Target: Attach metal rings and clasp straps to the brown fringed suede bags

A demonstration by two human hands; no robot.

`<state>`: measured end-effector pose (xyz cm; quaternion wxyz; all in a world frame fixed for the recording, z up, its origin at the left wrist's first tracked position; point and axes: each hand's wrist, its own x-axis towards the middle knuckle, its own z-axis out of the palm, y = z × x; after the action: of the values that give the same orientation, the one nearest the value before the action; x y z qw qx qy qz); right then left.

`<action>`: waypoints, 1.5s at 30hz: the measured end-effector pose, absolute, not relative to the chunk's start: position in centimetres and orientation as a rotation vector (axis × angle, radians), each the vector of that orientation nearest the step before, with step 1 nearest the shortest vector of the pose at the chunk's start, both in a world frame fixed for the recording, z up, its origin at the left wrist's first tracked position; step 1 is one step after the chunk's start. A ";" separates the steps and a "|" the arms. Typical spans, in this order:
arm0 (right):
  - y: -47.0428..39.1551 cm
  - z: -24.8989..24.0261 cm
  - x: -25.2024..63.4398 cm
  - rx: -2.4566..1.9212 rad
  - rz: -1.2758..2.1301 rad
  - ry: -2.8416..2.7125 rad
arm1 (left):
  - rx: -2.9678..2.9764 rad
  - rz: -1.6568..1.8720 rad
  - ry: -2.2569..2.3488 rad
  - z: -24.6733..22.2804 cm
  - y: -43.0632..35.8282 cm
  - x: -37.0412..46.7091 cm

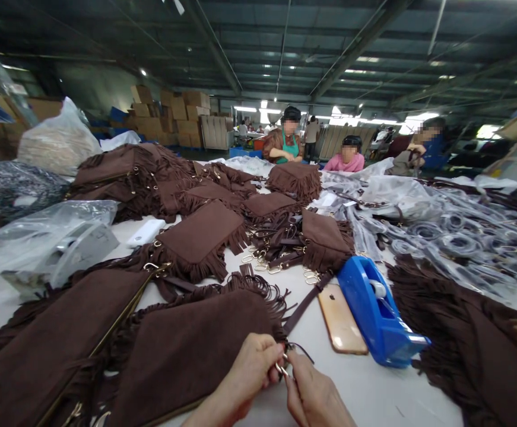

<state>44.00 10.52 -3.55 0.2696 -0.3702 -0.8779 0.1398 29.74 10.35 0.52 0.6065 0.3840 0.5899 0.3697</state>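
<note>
With left hand (250, 363) and right hand (311, 388) pinching the metal clasp (281, 370), I'd brace left (gently), guide right.

Dim ceiling (258, 53), stretched picture edges

Clasp (280, 369) at right hand (309, 386): shiny metal. Bag (196, 344) beside left hand (250, 366): matt, suede-like cloth. Tape dispenser (368, 323) beyond right hand: smooth, glossy plastic.
</note>
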 end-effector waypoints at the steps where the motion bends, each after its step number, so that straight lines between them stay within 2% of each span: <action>1: 10.5 -3.9 44.0 -0.989 0.303 -2.364 | 0.895 0.842 1.370 0.4 10.2 29.8; 4: 10.5 -4.7 44.6 -0.977 0.168 -2.353 | 1.102 0.803 1.467 -0.1 9.5 29.5; 8: 10.9 -6.0 46.2 -1.106 0.073 -2.269 | 1.878 0.818 1.754 -1.4 8.1 28.5; 14: 10.9 -7.1 46.6 -1.337 0.019 -2.167 | 2.467 0.295 1.748 -2.3 8.5 28.9; 16: 10.7 -6.8 46.6 -1.390 0.041 -2.182 | 2.382 0.209 1.740 -1.7 9.4 29.0; 18: 10.4 -6.4 46.7 -1.445 0.077 -2.184 | 2.134 0.278 1.782 -0.8 10.6 28.6; 25: 10.8 -4.9 44.4 -1.455 0.321 -2.245 | 1.324 0.810 1.459 -0.2 13.5 25.6; 29: 12.2 -3.3 42.0 -1.571 0.428 -2.302 | 1.585 0.799 1.411 -1.2 12.8 25.9; 34: 13.2 -2.7 40.9 -1.645 0.417 -2.359 | 1.900 0.604 1.635 -1.6 12.0 27.1; 45: 12.2 -2.9 39.6 -1.724 0.263 -2.368 | 1.783 0.665 1.701 -1.8 12.6 27.6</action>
<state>39.59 12.19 -2.85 0.1003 -0.5834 -0.8011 0.0889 27.63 12.61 -1.79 0.2903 0.6683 0.6379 0.2494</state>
